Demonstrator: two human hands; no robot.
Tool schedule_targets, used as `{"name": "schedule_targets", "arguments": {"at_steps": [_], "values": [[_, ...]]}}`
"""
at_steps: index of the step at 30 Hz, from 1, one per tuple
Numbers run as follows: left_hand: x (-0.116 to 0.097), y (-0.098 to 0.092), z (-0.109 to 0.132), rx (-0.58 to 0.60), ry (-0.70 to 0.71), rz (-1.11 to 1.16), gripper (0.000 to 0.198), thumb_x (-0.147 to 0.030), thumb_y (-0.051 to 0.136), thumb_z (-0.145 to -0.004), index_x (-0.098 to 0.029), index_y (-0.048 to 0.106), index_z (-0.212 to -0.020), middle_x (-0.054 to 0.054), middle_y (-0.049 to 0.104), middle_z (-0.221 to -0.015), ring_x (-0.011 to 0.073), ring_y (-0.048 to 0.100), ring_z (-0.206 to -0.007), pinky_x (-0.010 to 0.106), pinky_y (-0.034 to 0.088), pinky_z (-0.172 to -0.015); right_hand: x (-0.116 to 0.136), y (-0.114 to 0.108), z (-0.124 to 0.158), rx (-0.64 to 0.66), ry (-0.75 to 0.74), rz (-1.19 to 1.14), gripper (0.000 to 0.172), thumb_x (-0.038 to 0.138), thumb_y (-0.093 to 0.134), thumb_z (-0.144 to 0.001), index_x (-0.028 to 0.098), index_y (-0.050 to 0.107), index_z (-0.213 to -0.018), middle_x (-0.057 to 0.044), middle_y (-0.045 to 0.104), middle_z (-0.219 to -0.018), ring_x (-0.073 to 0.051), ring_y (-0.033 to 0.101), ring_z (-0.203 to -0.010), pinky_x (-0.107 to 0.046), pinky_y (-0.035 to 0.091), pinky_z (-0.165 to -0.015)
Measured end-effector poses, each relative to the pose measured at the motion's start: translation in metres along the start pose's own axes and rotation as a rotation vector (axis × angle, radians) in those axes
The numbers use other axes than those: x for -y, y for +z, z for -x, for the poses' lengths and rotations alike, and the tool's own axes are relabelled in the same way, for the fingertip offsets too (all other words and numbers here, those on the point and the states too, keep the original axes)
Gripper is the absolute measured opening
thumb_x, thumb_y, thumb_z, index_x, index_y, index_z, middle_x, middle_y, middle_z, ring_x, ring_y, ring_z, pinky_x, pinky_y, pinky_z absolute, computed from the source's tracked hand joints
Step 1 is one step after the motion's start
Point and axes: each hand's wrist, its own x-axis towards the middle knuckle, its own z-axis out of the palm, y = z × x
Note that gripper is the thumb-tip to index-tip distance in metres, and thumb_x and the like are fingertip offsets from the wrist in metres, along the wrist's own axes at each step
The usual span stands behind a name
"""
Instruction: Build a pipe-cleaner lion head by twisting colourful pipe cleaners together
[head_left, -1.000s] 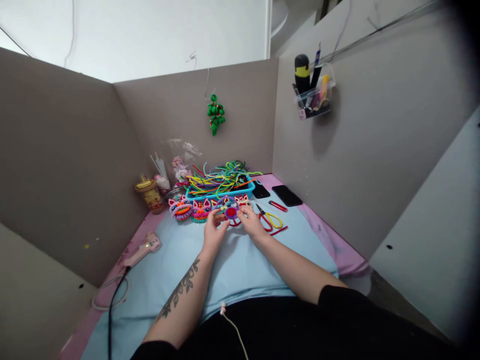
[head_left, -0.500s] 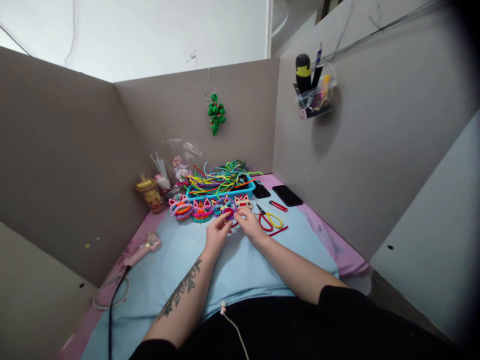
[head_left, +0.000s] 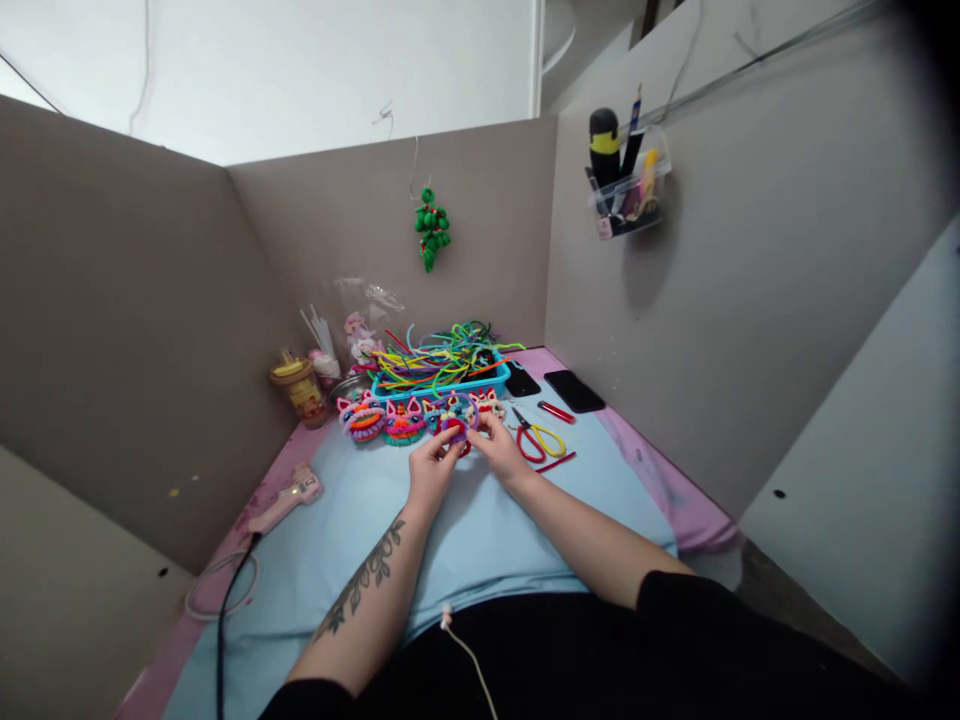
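Where the smooth light blue mat (head_left: 480,540) meets a row of finished crafts, a small fuzzy pipe-cleaner piece (head_left: 455,425), coiled into a purple ring around a red centre, is held just above the mat between both hands. Its left edge is pinched by the left hand (head_left: 431,468), whose forearm bears a dark leafy tattoo. Its right edge is gripped by the curled fingers of the right hand (head_left: 501,448), so both hands are closed on the same piece. Just behind it, round plush cat-eared pieces (head_left: 365,418) in pink, orange and teal are lined up along the mat's far edge. Behind them stands a rectangular blue plastic basket (head_left: 496,382), over whose rim long thin pipe cleaners (head_left: 439,358) in yellow, green and red are spilled. Scissors (head_left: 541,440) with one red and one yellow loop handle are laid flat just beside the right hand. Two flat black phones (head_left: 574,390) are seen beyond them, near the grey panel. A pink glue gun (head_left: 285,497) is rested at the mat's left edge, well apart from the hands. A small lidded jar (head_left: 300,388) is placed in the far left corner. A knobbly green ornament (head_left: 432,228) is hung on the back panel.
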Motion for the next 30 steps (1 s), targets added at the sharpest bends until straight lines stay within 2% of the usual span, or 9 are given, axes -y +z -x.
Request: {"name": "schedule_targets", "arguments": {"at_steps": [7,11,17,23,30], "values": [[-0.003,-0.001,-0.001,-0.027,-0.022,-0.01,0.032,-0.037,0.067,-0.069,-0.019,0.072,-0.095,-0.001,0.059,-0.056,0.0088,0.04,-0.046,0.022,0.037,-0.048,-0.001,0.0,0.0,-0.056,-0.028,-0.061,0.021,0.039,0.063,-0.07,0.02,0.056,-0.072,-0.003,0.056,-0.088,-0.018,0.053,-0.086,-0.03,0.044,-0.077],[-0.003,-0.001,-0.002,-0.054,-0.056,0.002,0.035,-0.039,0.068,-0.068,-0.017,0.071,-0.095,-0.001,0.059,-0.057,0.0083,0.04,-0.046,0.022,0.037,-0.048,-0.003,0.001,-0.001,-0.044,-0.002,-0.104,0.023,0.04,0.063,-0.069,0.02,0.055,-0.072,-0.003,0.057,-0.087,-0.018,0.054,-0.084,-0.031,0.044,-0.078],[-0.002,-0.002,-0.003,-0.024,-0.075,0.016,0.037,-0.039,0.068,-0.068,-0.016,0.07,-0.098,-0.001,0.057,-0.054,0.0082,0.038,-0.045,0.022,0.034,-0.045,-0.006,0.0,-0.002,-0.05,0.006,-0.102,0.025,0.044,0.064,-0.068,0.02,0.056,-0.073,-0.003,0.059,-0.086,-0.019,0.055,-0.084,-0.034,0.044,-0.08],[-0.008,-0.003,-0.004,0.001,-0.133,0.19,0.035,-0.039,0.065,-0.071,-0.015,0.07,-0.096,0.002,0.062,-0.062,0.008,0.043,-0.047,0.02,0.034,-0.044,-0.009,-0.001,-0.004,-0.055,0.006,-0.095,0.023,0.042,0.065,-0.069,0.02,0.058,-0.073,-0.003,0.059,-0.082,-0.019,0.055,-0.081,-0.035,0.044,-0.081],[-0.004,-0.001,-0.008,-0.04,-0.209,0.323,0.034,-0.034,0.07,-0.064,-0.014,0.068,-0.091,0.001,0.062,-0.061,0.0057,0.041,-0.044,0.018,0.028,-0.04,0.0,-0.002,-0.001,0.001,-0.036,-0.06,0.02,0.038,0.066,-0.068,0.019,0.061,-0.071,-0.002,0.057,-0.086,-0.018,0.052,-0.085,-0.029,0.044,-0.075]]}}
